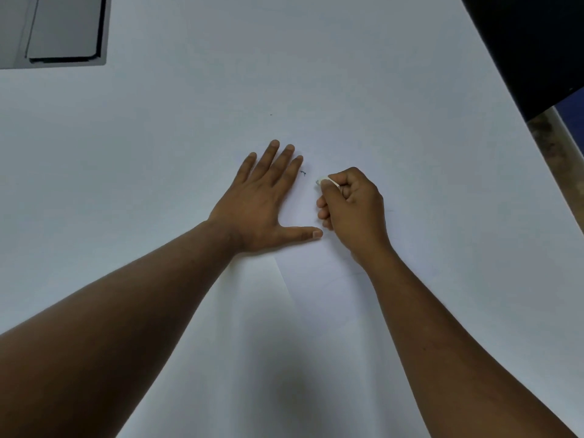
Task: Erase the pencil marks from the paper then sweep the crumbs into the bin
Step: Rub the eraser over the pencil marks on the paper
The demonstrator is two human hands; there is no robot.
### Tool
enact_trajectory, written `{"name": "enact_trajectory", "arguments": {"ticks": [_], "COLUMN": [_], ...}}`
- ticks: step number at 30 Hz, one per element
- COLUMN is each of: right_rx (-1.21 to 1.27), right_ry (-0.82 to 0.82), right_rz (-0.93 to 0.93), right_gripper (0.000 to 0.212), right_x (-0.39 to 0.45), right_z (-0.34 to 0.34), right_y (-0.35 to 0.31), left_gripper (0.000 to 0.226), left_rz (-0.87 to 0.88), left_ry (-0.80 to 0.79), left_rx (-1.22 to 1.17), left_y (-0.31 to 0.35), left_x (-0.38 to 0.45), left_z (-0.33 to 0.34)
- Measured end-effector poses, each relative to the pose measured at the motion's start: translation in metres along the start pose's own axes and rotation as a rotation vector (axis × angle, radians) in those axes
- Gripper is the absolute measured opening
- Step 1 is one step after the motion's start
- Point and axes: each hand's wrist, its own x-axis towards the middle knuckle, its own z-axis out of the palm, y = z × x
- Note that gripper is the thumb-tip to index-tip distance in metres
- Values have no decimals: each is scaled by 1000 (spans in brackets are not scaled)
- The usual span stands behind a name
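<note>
Currently: left hand (264, 197) flat on the paper (303, 279), palm down, four fingers straight and close together pointing away, thumb stretched out sideways toward the right. Pressing the sheet, holding nothing.

Right hand (350, 205) curled into a loose fist just beside the left thumb tip, wrist resting on the sheet. Pinching a small white eraser (325, 181) between thumb and forefinger; only the eraser's tip visible past the fingers, pointing toward the left hand and sitting at or just above the sheet (contact not resolvable).

Pencil mark (303, 173): one small dark squiggle, between the left hand's outermost fingertip and the eraser tip, near both, touching neither. Other marks on the sheet too faint to confirm.

Paper white on a white table (158, 128), so edges hard to trace; one left edge visible as a faint slanting line below the left wrist, running toward the viewer. Far edge not distinguishable.

Small dark speck (270, 115) on the table beyond the left fingers, well apart from the hands (crumb or stain, cannot tell).

Grey flat panel with a dark border (63, 30) at the far left corner of the table. Dark object (531, 49) at the far right, past the table edge.
</note>
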Motion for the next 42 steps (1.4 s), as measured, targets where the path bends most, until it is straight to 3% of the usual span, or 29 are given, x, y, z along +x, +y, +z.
{"name": "enact_trajectory", "arguments": {"ticks": [5,10,15,21,27,31,38,42], "right_rx": [11,-401,-592,-658,-534,-618,-705,-625], "right_ry": [59,109,83,285,255,147,329,316], "right_rz": [-2,-263,-338,-160,-166,-248,-134,-108], "right_gripper": [9,13,14,12,13,15,15,13], "right_x": [3,-4,3,14,8,-1,4,7], "right_z": [-1,10,23,-21,-14,13,-34,-38], "right_y": [3,7,1,10,10,3,15,14], "left_gripper": [127,130,123,127,126,130,127,128], "left_rz": [-120,-119,-111,-138,-143,-139,-144,-143], "left_ry": [-8,-31,-38,-34,-29,-28,-34,-27], "left_rx": [19,62,95,86,93,86,95,91], "left_y": [6,7,5,7,8,9,7,8], "left_x": [3,3,3,3,3,2,3,3], "left_z": [5,4,5,4,4,4,5,6]}}
